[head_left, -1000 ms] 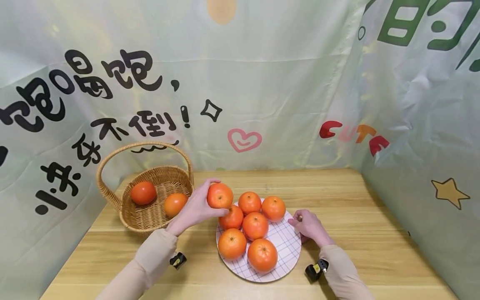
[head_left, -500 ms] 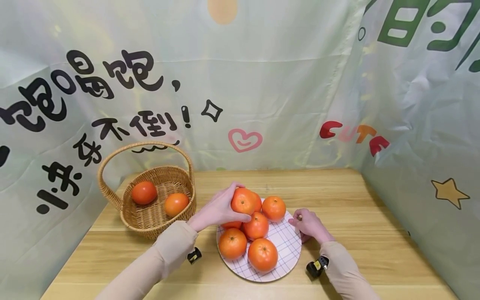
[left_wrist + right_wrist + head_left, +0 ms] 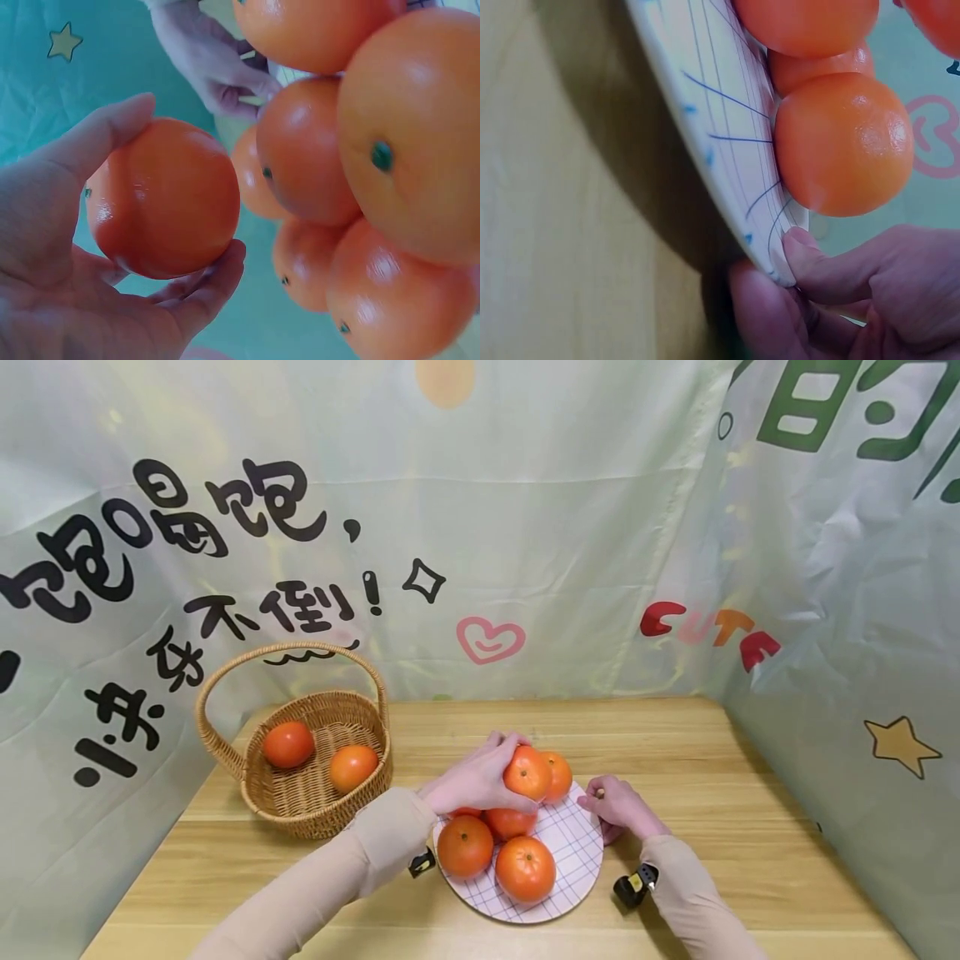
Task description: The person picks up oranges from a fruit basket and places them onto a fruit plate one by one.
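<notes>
Over the back of a round white plate with a checked pattern [image 3: 573, 847], my left hand [image 3: 480, 779] grips an orange [image 3: 527, 772], its thumb and fingers around the sides. In the left wrist view the held orange [image 3: 169, 202] is apart from the other oranges [image 3: 311, 154]. Several oranges lie on the plate, among them a front orange [image 3: 525, 870] and a left orange [image 3: 465, 846]; my left hand partly covers those behind. My right hand [image 3: 621, 808] pinches the plate's right rim; in the right wrist view its thumb is on top and a finger underneath.
A wicker basket [image 3: 315, 827] with a tall handle stands at the left of the wooden table [image 3: 675, 743]. Inside it lie a red-orange fruit [image 3: 288, 744] and an orange fruit [image 3: 353, 768]. Printed cloth [image 3: 570, 568] hangs behind the table and along both sides.
My left hand has carried the orange rightward across the plate, from its back-left side to beside the back-right orange. My right hand stays on the rim.
</notes>
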### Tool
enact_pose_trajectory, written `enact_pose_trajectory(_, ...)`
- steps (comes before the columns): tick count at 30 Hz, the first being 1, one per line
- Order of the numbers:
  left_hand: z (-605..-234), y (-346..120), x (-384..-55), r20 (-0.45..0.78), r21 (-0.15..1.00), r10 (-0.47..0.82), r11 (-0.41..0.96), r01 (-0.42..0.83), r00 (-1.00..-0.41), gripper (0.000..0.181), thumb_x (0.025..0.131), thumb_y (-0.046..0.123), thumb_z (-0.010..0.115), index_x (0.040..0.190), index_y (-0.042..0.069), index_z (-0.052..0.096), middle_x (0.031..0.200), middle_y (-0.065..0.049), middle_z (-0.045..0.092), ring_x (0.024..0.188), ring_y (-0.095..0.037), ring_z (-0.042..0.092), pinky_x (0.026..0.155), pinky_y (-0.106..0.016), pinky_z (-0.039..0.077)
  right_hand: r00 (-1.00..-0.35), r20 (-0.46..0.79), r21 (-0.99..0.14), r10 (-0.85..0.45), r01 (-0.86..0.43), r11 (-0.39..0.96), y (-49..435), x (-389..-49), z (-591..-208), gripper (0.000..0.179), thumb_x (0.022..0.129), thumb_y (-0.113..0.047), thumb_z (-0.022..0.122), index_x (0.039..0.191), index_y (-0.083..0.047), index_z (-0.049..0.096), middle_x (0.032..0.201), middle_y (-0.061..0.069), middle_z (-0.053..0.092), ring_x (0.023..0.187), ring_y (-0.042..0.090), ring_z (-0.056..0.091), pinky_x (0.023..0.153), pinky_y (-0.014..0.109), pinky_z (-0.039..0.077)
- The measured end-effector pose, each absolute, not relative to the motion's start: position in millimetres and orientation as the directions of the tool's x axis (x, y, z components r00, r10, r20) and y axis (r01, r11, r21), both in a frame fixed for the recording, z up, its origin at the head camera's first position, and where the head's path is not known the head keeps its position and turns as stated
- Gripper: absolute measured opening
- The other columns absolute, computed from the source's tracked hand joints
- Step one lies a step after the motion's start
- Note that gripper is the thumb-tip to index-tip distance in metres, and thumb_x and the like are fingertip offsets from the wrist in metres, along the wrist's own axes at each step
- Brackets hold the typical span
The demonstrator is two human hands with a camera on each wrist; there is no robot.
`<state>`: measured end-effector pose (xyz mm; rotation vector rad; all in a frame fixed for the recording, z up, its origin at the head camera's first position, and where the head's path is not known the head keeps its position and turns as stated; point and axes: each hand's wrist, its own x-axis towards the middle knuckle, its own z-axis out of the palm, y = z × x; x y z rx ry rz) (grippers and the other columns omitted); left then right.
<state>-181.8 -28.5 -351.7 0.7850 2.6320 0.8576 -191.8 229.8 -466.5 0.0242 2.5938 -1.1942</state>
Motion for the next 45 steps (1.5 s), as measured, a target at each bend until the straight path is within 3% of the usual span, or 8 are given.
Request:
enact_pose_trajectory(4, -353.2, -16.2, -180.9, -0.112, 0.558, 0.564, 0.717, 0.418, -0.818, 0.083, 0.079, 0.04, 0.081, 0.148, 0.024, 0.038, 0.149, -0.015, 0.04, 0.121, -0.026, 0.057, 0.1, -0.047, 0.049, -0.948, -0.284, -0.752, -0.141, 0.129, 0.647, 230.6, -193.8, -464.4, 0.018, 0.099, -0.012, 0.058, 0.084, -0.005, 0.053, 0.055, 0.001, 0.049, 0.043, 0.01, 0.054, 0.044, 0.029, 0.054)
enact_pose_trajectory(10, -355.8, 0.4, -178.1, -0.176, 0.509, 0.542, 0.765, 0.395, -0.822, 0.087, 0.08, 0.047, 0.08, 0.152, 0.025, 0.036, 0.163, -0.016, 0.028, 0.141, -0.03, 0.046, 0.113, -0.062, 0.036, -0.939, -0.307, -0.759, -0.156, 0.142, 0.636, 231.2, -193.9, -462.0, 0.015, 0.099, -0.011, 0.059, 0.087, -0.004, 0.054, 0.057, 0.001, 0.05, 0.043, 0.011, 0.054, 0.045, 0.028, 0.054)
enact_pose_trajectory(16, -360.8, 10.3, -174.5, -0.217, 0.503, 0.547, 0.772, 0.388, -0.808, 0.092, 0.081, 0.047, 0.079, 0.157, 0.024, 0.032, 0.17, -0.014, 0.013, 0.152, -0.033, 0.032, 0.12, -0.061, 0.027, -0.932, -0.325, -0.744, -0.161, 0.147, 0.652, 233.7, -195.2, -459.0, 0.012, 0.099, -0.008, 0.058, 0.092, 0.001, 0.058, 0.061, 0.005, 0.053, 0.045, 0.012, 0.055, 0.046, 0.028, 0.054)
enact_pose_trajectory(21, -366.6, 16.5, -173.0, -0.205, 0.468, 0.579, 0.766, 0.441, -0.789, 0.088, 0.083, 0.048, 0.077, 0.155, 0.022, 0.034, 0.164, -0.009, 0.031, 0.148, -0.029, 0.038, 0.118, -0.058, 0.032, -0.913, -0.365, -0.73, -0.185, 0.157, 0.665, 235.3, -200.0, -457.2, 0.008, 0.093, 0.0, 0.054, 0.089, 0.0, 0.061, 0.062, 0.005, 0.055, 0.047, 0.011, 0.054, 0.047, 0.024, 0.053)
enact_pose_trajectory(25, -372.1, 21.1, -172.5, -0.155, 0.418, 0.624, 0.744, 0.522, -0.766, 0.077, 0.084, 0.047, 0.077, 0.147, 0.021, 0.041, 0.146, -0.002, 0.05, 0.132, -0.019, 0.051, 0.105, -0.046, 0.047, -0.9, -0.39, -0.741, -0.195, 0.182, 0.646, 236.1, -203.2, -456.8, 0.011, 0.091, 0.004, 0.052, 0.091, 0.0, 0.063, 0.062, 0.005, 0.058, 0.047, 0.01, 0.054, 0.048, 0.022, 0.053)
enact_pose_trajectory(29, -375.5, 26.0, -171.1, -0.14, 0.358, 0.635, 0.748, 0.559, -0.76, 0.068, 0.083, 0.048, 0.077, 0.139, 0.024, 0.046, 0.133, 0.002, 0.058, 0.124, -0.016, 0.053, 0.097, -0.039, 0.05, -0.892, -0.409, -0.741, -0.19, 0.204, 0.64, 235.8, -203.8, -455.6, 0.011, 0.094, 0.003, 0.053, 0.092, 0.0, 0.064, 0.064, 0.005, 0.058, 0.048, 0.01, 0.054, 0.048, 0.022, 0.053)
enact_pose_trajectory(40, -384.4, 38.2, -162.6, -0.199, 0.274, 0.597, 0.795, 0.541, -0.777, 0.069, 0.084, 0.053, 0.075, 0.14, 0.027, 0.045, 0.139, 0.002, 0.049, 0.132, -0.015, 0.049, 0.094, -0.038, 0.053, -0.88, -0.416, -0.769, -0.229, 0.206, 0.605, 236.6, -206.3, -457.3, 0.017, 0.089, 0.007, 0.048, 0.083, -0.003, 0.059, 0.062, 0.002, 0.054, 0.047, 0.008, 0.052, 0.045, 0.02, 0.05)
enact_pose_trajectory(45, -388.5, 41.8, -161.7, -0.224, 0.261, 0.588, 0.804, 0.534, -0.777, 0.077, 0.085, 0.051, 0.074, 0.149, 0.024, 0.04, 0.144, 0.0, 0.047, 0.135, -0.018, 0.049, 0.101, -0.042, 0.051, -0.876, -0.427, -0.783, -0.226, 0.233, 0.577, 235.7, -207.6, -458.0, 0.021, 0.087, 0.008, 0.048, 0.075, -0.009, 0.052, 0.059, 0.001, 0.051, 0.044, 0.007, 0.051, 0.043, 0.018, 0.048)
